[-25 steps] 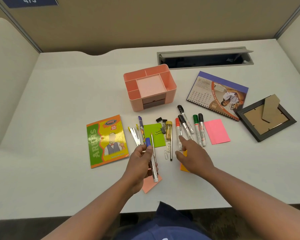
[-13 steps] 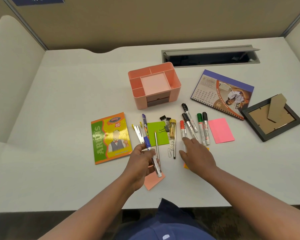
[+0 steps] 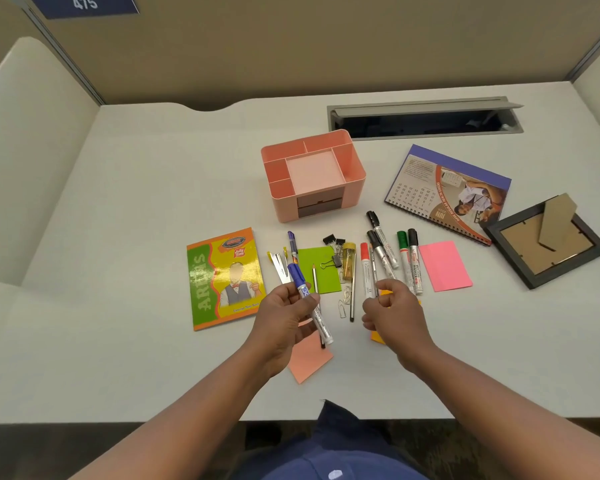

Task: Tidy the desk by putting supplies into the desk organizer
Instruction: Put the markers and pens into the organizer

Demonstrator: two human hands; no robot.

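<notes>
Your left hand [image 3: 284, 317] pinches a blue-capped marker [image 3: 310, 303], silver barrel tilted, above the desk [image 3: 136, 202]. Right hand [image 3: 394, 313] hangs loosely curled, holding nothing. The pink organizer [image 3: 314, 176] sits beyond, compartments unfilled, bare desk around it.

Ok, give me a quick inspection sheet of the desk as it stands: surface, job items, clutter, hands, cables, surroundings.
Surface: white desk, loose supplies spread near its front middle.
Job's things: pink organizer, visible compartments bare; markers, binder clips, paper clips, sticky notes lying on the desk.
Clutter: exercise book, calendar, picture frame face down.
Hands: left hand holds a blue-capped marker; right hand fingers curled by the red-capped marker, grip unclear.
Cables: nothing seen.
Surroundings: open cable hatch, partition walls, sign reading 475.
</notes>
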